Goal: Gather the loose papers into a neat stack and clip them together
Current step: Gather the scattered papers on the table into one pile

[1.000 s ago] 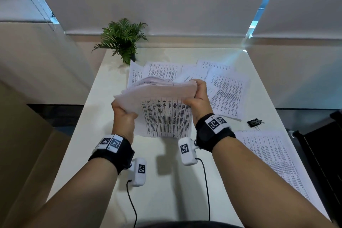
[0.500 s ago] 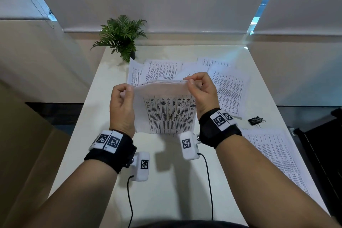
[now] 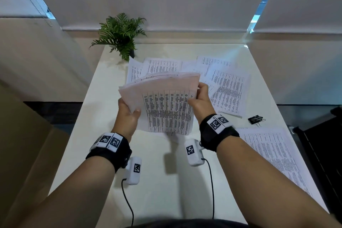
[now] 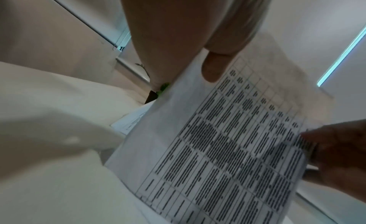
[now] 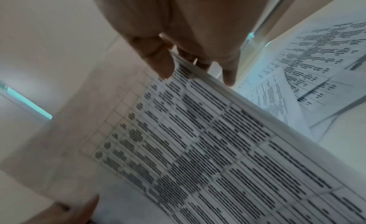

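I hold a sheaf of printed papers [image 3: 166,105] upright above the white table [image 3: 157,181], its top fanned and leaning left. My left hand [image 3: 127,114] grips its left edge, thumb on the front sheet [image 4: 227,141]. My right hand [image 3: 200,101] grips the right edge, thumb in front and fingers behind the papers [image 5: 198,141]. More loose sheets [image 3: 227,87] lie spread on the table behind the sheaf. Another sheet [image 3: 273,155] lies at the right edge. A black binder clip [image 3: 255,119] rests on the table right of my right wrist.
A small potted fern [image 3: 120,35] stands at the table's far left corner. Roller blinds cover the windows behind. A dark piece of furniture [image 3: 325,153] stands by the table's right side. Cables hang from both wrist cameras over the near table.
The sheaf was squared upright between both hands half a second ago; now its top has fanned and tipped to the left, my left hand has slid lower and my right hand stays high.
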Demonstrator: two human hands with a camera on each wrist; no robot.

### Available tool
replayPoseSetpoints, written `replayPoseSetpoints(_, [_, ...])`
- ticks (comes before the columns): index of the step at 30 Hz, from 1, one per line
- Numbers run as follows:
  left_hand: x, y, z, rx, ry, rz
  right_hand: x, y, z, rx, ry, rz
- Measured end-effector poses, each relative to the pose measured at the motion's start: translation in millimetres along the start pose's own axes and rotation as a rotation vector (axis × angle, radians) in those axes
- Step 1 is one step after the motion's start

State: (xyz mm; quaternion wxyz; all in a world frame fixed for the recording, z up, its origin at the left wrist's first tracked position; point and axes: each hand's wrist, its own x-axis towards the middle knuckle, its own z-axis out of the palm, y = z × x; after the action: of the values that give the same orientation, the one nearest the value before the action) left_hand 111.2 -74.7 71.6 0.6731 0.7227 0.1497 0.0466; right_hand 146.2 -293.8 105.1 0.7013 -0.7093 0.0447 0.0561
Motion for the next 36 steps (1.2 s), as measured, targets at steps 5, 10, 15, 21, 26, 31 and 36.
replayPoseSetpoints(5, [0,16,15,-0.073,0.068,0.022,-2,0,8,-0.031,0.095,-0.097])
replayPoseSetpoints(10, [-6,17,19,-0.104,0.084,0.089,-9,11,5,0.015,0.092,-0.14])
replayPoseSetpoints(15, [-14,-14,22,-0.081,0.087,0.055,-14,43,6,-0.035,0.077,-0.066])
replayPoseSetpoints(21, [-16,-45,23,0.0,0.08,-0.045,-5,72,5,-0.284,0.092,-0.112])
replayPoseSetpoints(26, [-14,-59,26,0.055,0.091,-0.075,0,89,5,-0.333,0.113,-0.059])
replayPoseSetpoints(31, [-8,-60,27,0.093,0.153,-0.109,6,87,3,-0.368,0.168,-0.059])
replayPoseSetpoints(36, [-11,-40,42,0.142,0.174,-0.085,1,68,-8,-0.306,0.171,-0.088])
